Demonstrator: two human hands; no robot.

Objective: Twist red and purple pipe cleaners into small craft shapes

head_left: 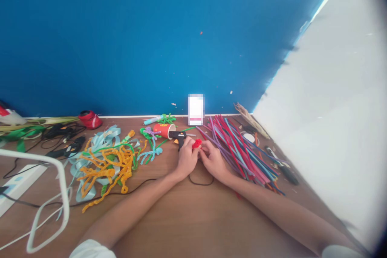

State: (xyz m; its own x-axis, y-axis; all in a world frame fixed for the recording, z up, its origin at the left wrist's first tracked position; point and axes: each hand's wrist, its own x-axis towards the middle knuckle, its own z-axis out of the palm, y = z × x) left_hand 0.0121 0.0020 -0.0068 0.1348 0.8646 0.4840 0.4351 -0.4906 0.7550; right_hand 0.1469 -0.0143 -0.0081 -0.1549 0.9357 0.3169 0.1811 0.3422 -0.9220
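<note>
Head view: my left hand (188, 159) and right hand (213, 159) pinch a small red piece (197, 143) between them above the desk (187, 225), probably so both can steady so slight a thing; the glue gun (180, 138) lies just beyond my left hand, seemingly kept within reach.
</note>
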